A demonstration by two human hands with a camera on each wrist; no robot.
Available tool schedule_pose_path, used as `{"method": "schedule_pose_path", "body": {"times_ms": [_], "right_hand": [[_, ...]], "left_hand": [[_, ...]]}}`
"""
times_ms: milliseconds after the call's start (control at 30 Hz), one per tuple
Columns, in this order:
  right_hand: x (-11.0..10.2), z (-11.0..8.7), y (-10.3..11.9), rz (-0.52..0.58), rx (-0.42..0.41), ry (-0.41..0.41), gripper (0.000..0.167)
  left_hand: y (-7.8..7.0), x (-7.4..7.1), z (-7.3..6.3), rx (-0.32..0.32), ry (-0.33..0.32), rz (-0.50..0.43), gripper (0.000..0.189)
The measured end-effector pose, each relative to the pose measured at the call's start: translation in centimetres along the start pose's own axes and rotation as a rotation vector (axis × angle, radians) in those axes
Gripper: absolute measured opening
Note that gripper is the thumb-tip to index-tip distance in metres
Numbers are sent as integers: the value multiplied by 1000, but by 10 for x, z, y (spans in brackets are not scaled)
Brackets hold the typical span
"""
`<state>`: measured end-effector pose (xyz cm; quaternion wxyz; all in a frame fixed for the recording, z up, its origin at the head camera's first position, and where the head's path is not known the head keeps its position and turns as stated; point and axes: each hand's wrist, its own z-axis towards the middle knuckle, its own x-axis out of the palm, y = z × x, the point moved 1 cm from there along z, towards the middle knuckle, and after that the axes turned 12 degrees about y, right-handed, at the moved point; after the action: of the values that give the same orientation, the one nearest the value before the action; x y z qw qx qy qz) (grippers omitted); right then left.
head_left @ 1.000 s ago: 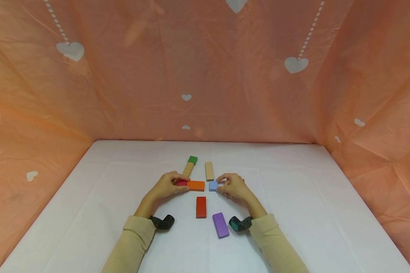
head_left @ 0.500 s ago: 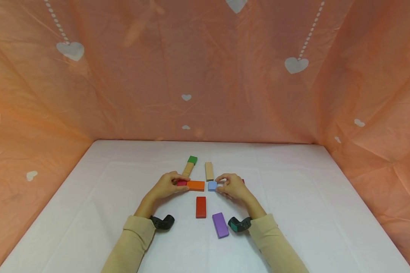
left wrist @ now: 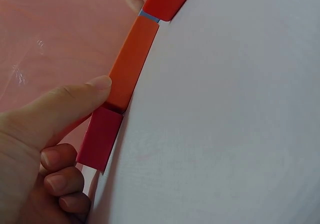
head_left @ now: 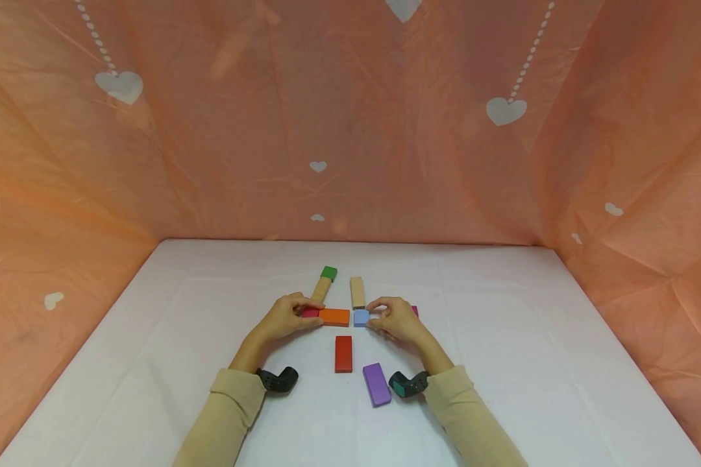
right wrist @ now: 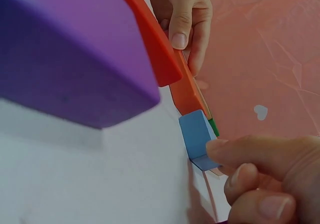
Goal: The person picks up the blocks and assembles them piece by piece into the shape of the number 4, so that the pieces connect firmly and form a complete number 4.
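Note:
My left hand [head_left: 286,316] pinches the left end of an orange block [head_left: 335,317] between thumb and forefinger. A crimson block [left wrist: 101,138] lies against that same end, partly under the hand in the head view. On the other side, my right hand [head_left: 398,319] pinches a small light blue block [right wrist: 195,132] by thumb and forefinger. The blue block stands in line with the orange one, with a narrow gap between them in the head view. Behind the blue block lies a plain wooden block [head_left: 357,292].
Another wooden block [head_left: 322,289] slants up to a green block [head_left: 329,273] behind my left hand. Nearer me lie a red block [head_left: 343,354] and a purple block [head_left: 376,384]. A magenta block [head_left: 415,311] peeks out beyond my right hand. Orange cloth [head_left: 350,130] hangs behind the white table [head_left: 502,311].
My right hand has slid slightly left with the light blue block, narrowing the gap to the orange block. More of the magenta block shows. The left hand stays in place.

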<state>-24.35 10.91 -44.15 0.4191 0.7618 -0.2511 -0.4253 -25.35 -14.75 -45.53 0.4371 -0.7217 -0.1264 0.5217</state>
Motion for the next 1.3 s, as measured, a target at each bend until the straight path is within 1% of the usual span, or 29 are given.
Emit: {"method": "schedule_pose_path", "body": {"times_ms": [200, 567, 767, 1100, 1300], "right_hand": [[0, 0, 0, 3, 7, -1, 29], [3, -1, 1, -18, 0, -3, 28], [3, -1, 1, -26, -16, -5, 27], [4, 0, 1, -21, 5, -1, 29], [5, 1, 1, -12, 2, 5, 29]], "left_hand": [[0, 0, 0, 3, -1, -6, 29], [-1, 0, 0, -13, 4, -13, 29], [-2, 0, -1, 0, 0, -15, 29], [-2, 0, -1, 13, -2, -4, 29], [-2, 0, -1, 19, -7, -2, 28]]}}
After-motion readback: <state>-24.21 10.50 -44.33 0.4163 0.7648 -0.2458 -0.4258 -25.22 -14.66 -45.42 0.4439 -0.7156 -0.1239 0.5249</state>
